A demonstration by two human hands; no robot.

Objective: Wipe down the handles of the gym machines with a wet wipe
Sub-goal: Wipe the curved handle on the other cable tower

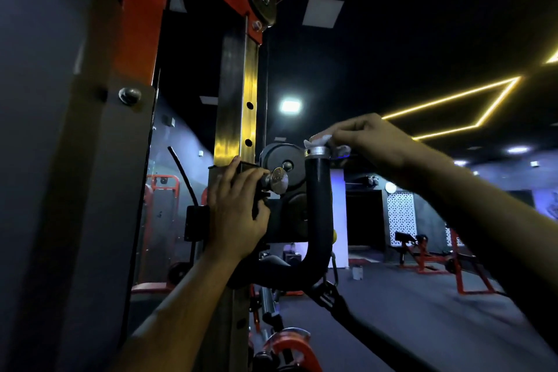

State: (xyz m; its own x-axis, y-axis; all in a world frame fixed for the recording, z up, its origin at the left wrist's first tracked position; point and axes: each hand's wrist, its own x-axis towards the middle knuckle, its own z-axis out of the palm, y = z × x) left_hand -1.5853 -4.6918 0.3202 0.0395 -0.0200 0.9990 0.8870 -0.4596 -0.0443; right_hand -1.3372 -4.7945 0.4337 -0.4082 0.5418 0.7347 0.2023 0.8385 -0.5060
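A black curved handle (317, 205) rises from the sliding carriage (277, 220) of a cable machine and ends in a silver cap (317, 150). My right hand (371, 139) presses a crumpled white wet wipe (321, 139) onto that cap from above. My left hand (235, 214) grips the black carriage block, with its fingers beside the silver pull knob (276, 180). A black pulley wheel (279, 157) sits just left of the handle's top.
The machine's steel upright (238, 93) with adjustment holes and the red frame (145, 9) fill the left. A black strap with a carabiner (329, 290) hangs below the handle. Red benches (422, 254) stand on the dark floor at the right. Yellow light strips cross the ceiling.
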